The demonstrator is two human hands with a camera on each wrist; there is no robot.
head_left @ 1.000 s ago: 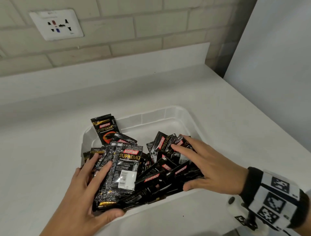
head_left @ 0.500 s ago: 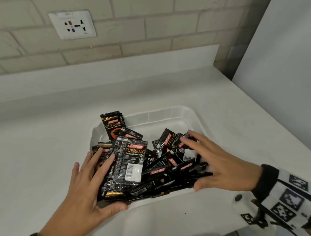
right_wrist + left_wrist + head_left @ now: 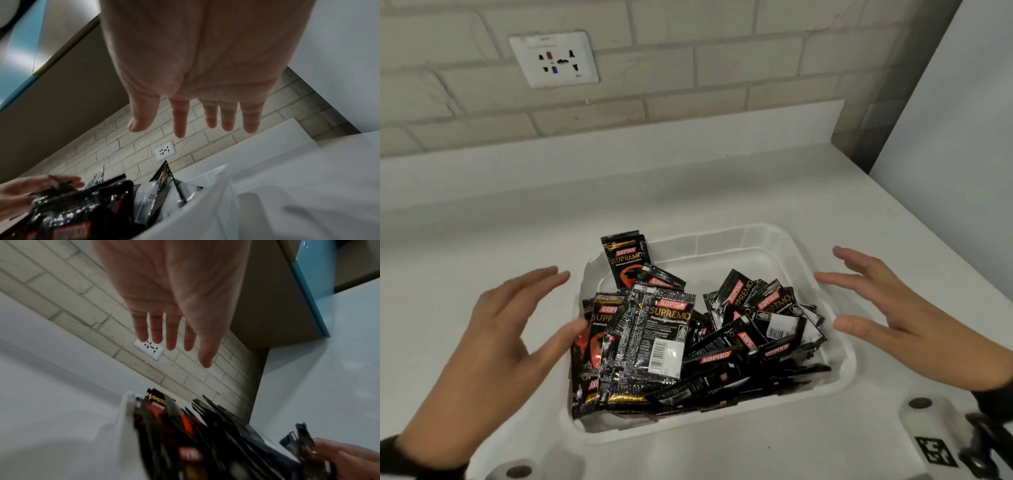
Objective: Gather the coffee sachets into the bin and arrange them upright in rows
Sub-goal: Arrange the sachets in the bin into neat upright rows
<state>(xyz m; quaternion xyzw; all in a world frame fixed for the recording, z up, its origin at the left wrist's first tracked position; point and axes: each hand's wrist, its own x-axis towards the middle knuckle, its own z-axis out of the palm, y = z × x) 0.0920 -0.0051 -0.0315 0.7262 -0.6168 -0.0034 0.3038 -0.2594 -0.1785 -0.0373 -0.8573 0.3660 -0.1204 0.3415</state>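
A clear plastic bin (image 3: 736, 241) sits on the white counter, holding several black coffee sachets (image 3: 664, 335) in a loose heap; a few lean upright at its left side, one (image 3: 625, 260) stands against the far left corner. My left hand (image 3: 517, 322) hovers just left of the bin, fingers straight, holding nothing. My right hand (image 3: 887, 308) hovers off the bin's right rim, fingers spread, empty. The left wrist view shows the straight fingers (image 3: 172, 337) above the sachets (image 3: 185, 434). The right wrist view shows spread fingers (image 3: 209, 120) over the bin wall (image 3: 205, 211).
A brick wall with a white power socket (image 3: 554, 58) runs behind the counter. A white panel (image 3: 962, 137) stands to the right. The counter's upstand (image 3: 619, 147) lies behind the bin. Wrist camera mounts (image 3: 935, 442) show at the lower edge.
Both hands have lifted off the sachets and drawn apart to either side of the bin. The sachets stay heaped in the bin.
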